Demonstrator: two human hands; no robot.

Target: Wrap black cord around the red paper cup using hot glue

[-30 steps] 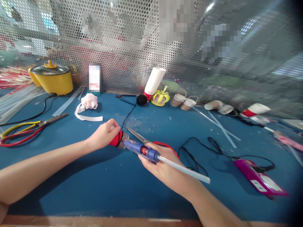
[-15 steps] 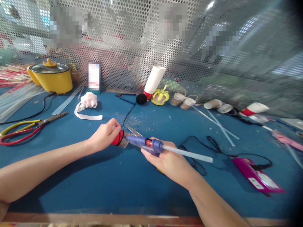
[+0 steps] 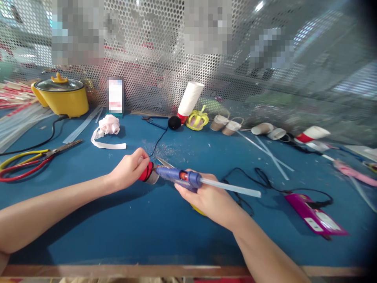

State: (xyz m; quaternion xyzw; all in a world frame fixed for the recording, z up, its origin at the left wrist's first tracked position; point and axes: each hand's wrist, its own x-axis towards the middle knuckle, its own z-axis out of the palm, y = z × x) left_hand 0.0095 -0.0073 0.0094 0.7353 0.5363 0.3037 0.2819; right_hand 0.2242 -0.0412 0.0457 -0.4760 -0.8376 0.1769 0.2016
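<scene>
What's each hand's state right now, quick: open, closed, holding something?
Left hand: closed, holding a small red piece with black string around it.
Right hand: closed, holding the blue glue gun.

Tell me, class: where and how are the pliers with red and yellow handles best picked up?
Probably by the handles, coming from above and the left: the pliers lie flat, their curved handles spread at the left, the slim jaws pointing right and away.

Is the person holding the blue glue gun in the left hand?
No, the right hand holds the glue gun, while the left hand holds a small red item.
</scene>
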